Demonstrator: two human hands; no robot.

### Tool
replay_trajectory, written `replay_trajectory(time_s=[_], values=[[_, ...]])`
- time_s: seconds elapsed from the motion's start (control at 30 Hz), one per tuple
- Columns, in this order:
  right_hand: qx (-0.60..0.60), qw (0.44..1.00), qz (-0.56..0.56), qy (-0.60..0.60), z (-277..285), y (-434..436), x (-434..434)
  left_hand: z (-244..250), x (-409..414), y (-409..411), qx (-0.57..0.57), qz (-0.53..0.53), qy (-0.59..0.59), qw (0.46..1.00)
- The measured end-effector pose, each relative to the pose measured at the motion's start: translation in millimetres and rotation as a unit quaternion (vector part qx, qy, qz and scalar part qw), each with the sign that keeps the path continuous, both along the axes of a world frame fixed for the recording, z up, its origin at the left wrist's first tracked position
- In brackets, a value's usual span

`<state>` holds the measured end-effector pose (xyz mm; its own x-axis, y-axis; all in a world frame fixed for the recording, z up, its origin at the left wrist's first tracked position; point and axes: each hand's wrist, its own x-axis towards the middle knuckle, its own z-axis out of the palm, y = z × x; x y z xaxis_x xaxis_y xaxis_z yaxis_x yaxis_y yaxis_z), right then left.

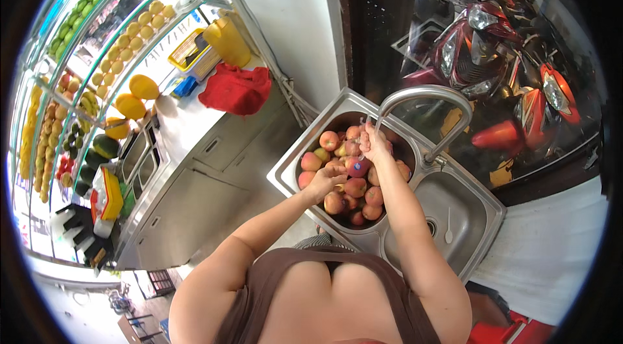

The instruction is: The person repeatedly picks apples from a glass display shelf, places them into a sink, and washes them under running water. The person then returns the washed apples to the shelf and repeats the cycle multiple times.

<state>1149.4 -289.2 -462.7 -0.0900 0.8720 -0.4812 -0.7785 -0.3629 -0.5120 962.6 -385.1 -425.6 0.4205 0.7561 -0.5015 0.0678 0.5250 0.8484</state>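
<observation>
Many red-and-yellow apples [355, 187] fill the round left bowl of a stainless steel double sink [284, 171]. My left hand [327, 182] reaches over the bowl's near left side, fingers apart, close beside a dark red apple [357, 167] with a blue sticker. Beneath the spout of the curved metal tap [440, 92], my right hand [374, 143] has its fingers curled above the fruit. Clear water shows around its fingers. Whether something lies inside that hand is hidden.
A white spoon [448, 232] lies in the right basin [460, 193]. Left of me stands a steel counter [194, 188] with a red cloth [236, 88], a yellow pitcher [228, 42] and glass fruit shelves. Motorbikes [467, 52] stand behind the glass beyond the sink.
</observation>
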Motion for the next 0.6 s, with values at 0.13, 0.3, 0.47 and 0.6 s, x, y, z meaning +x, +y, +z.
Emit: replay_trajectory(time_s=[0.13,0.3,0.47,0.6], values=[[0.029,0.997,-0.032,-0.065,-30,12,16,11,28,28,0.002,0.004,-0.018,1.0],[0.079,0.913,-0.119,-0.382,-68,-13,-9,5,94,77,-0.041,0.093,-0.066,0.993],[0.039,0.904,-0.217,-0.366,-59,-34,-37,-91,118,119,-0.098,0.118,-0.166,0.974],[-0.014,0.964,-0.194,-0.182,-80,-14,-2,-69,126,91,-0.024,0.101,-0.125,0.987]])
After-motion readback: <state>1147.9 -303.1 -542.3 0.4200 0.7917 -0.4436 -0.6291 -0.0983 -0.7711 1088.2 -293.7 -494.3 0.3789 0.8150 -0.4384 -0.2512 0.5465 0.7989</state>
